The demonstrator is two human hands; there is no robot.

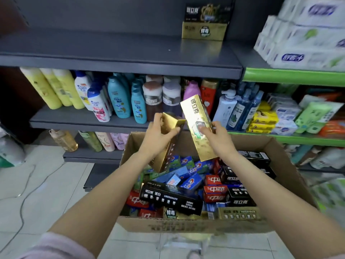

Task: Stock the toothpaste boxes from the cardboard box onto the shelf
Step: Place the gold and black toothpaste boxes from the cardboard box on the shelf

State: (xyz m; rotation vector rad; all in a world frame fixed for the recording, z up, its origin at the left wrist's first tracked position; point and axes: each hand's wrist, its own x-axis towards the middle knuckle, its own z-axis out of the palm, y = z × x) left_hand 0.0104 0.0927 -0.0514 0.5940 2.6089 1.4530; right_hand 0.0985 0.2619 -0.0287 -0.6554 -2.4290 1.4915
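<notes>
The gold toothpaste box [169, 141] in the left hand [158, 132] is partly covered by the fingers, and its lower print is too blurred to read. The right hand [216, 136] hides the lower middle of the second gold box [197, 126]. Both forearms cover part of the jumble inside the cardboard box [186, 225], whose front-wall printing is smeared beyond reading. The white tissue packs [306, 34] at upper right are motion-blurred and cut by the frame edge. Bottles at the back of the shampoo row [119, 98] stand behind others, their labels too small to tell. The pink sleeve [54, 247] runs off the bottom edge
</notes>
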